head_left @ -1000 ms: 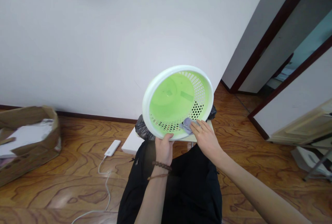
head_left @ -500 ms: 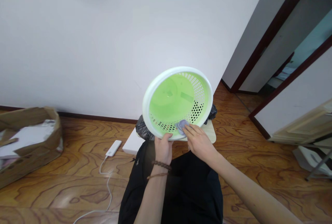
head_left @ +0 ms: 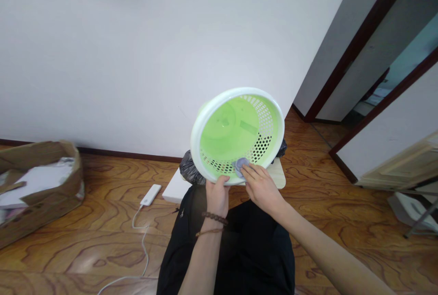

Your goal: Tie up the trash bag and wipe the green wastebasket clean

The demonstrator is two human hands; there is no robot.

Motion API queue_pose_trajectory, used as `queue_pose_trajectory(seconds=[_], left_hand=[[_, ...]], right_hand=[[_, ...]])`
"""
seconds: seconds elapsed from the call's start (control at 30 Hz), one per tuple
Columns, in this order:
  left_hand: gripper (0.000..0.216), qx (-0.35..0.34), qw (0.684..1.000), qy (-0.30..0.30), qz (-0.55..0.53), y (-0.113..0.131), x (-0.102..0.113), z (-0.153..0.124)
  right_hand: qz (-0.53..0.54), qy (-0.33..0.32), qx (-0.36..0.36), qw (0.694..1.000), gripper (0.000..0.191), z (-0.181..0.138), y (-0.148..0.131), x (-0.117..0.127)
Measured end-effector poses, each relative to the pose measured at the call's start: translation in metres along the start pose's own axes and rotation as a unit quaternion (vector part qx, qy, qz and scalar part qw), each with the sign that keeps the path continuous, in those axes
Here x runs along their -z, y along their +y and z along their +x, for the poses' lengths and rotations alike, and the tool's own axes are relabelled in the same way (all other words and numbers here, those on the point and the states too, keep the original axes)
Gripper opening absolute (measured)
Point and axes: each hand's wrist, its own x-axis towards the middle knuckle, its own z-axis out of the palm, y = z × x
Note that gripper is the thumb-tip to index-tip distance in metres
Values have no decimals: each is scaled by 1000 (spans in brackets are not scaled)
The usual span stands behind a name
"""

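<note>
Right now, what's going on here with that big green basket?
A person's left hand grips the rim of a round, light-green plastic basket, tilted so its open top faces the person. The right hand holds a soft, grayish-purple cloth against the holed inside wall, near the lower rim. A crinkly black plastic bag shows behind the basket, and a brown cardboard box sits on the floor at left.
</note>
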Motion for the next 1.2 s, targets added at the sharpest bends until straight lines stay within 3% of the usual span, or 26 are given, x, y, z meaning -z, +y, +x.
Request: queue_pose_trajectory(seconds=[0.8,1.2], left_hand=[[58,10,1000,14,-9,-5,4,1],[61,17,1000,13,-9,-6,8,3]], right_hand=[[17,-1,-9,1000,47,-2,-9,-3],[-33,1,11,999,46,0,-12,-7]])
